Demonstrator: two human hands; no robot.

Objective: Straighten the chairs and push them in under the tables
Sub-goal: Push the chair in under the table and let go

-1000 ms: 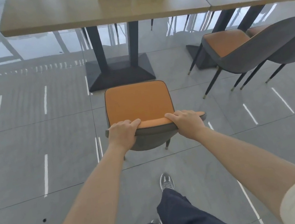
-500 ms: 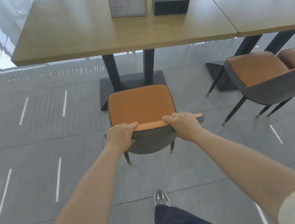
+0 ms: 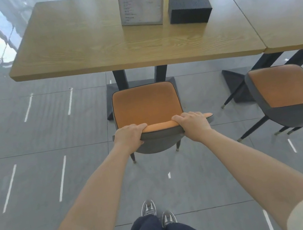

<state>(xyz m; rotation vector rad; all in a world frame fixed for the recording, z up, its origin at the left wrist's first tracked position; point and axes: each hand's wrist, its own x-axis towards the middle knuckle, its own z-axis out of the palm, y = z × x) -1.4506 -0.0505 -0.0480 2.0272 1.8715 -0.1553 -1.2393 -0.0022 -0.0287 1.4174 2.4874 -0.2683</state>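
Note:
An orange-seated chair with a grey shell back stands facing a wooden table. Its front seat edge is close to the table's near edge, over the black pedestal base. My left hand grips the left end of the backrest top and my right hand grips the right end. Both arms are stretched forward. The chair sits square to the table.
A menu stand and a black box sit on the table. A second table adjoins on the right, with two more orange chairs pulled out and angled. My feet stand on grey floor tiles behind the chair.
The chair has slid forward toward the table, its seat now reaching the pedestal base. I have stepped forward with it, both feet now together. My hands keep the same grip.

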